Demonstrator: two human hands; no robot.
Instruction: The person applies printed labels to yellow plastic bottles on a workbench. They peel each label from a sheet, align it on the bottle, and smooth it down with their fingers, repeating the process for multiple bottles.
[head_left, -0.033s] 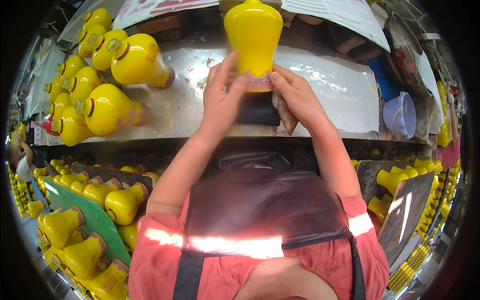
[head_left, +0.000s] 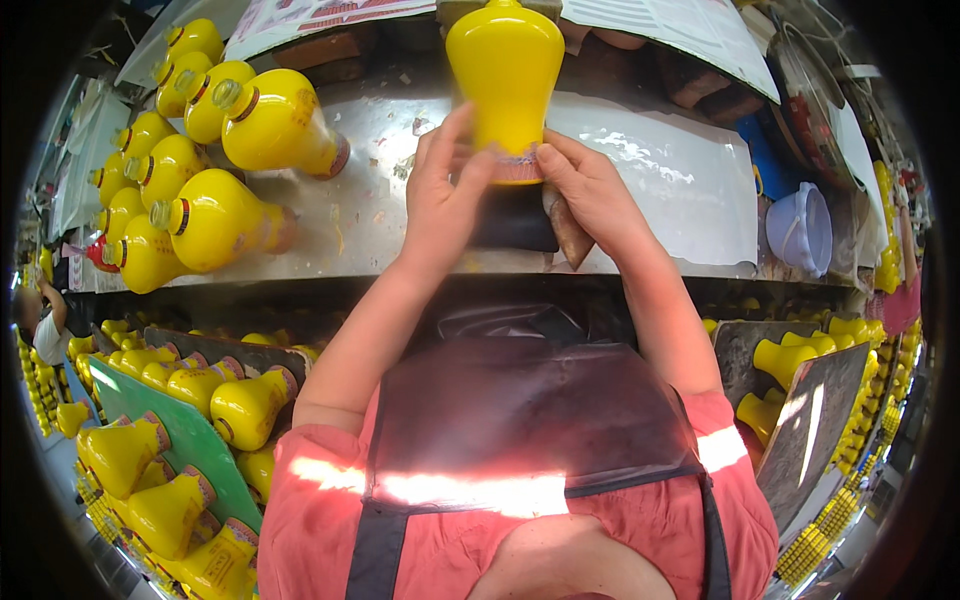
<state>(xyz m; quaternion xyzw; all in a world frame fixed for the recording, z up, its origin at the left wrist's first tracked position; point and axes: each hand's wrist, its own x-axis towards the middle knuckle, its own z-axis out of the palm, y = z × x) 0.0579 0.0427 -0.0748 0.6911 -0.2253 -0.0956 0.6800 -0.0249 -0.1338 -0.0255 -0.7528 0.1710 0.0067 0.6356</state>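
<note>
I see the left hand [head_left: 440,195] half-open beside the yellow bottle [head_left: 507,80], the right hand [head_left: 592,195], grip unclear, thumbing its patterned band [head_left: 517,172], apparently smoothing, which next calls for even pressure.

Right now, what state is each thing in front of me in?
Yellow vase: glossy, patterned band at narrow end
Left hand: fingers parted, blurred
Right hand: bent, thumb at vase's edge
Yellow bottles: clear necks uncapped
White sheet: spread, glare-streaked
Bucket: handle lowered
Apron: worn, brightly lit across
Green board: slanted
</note>
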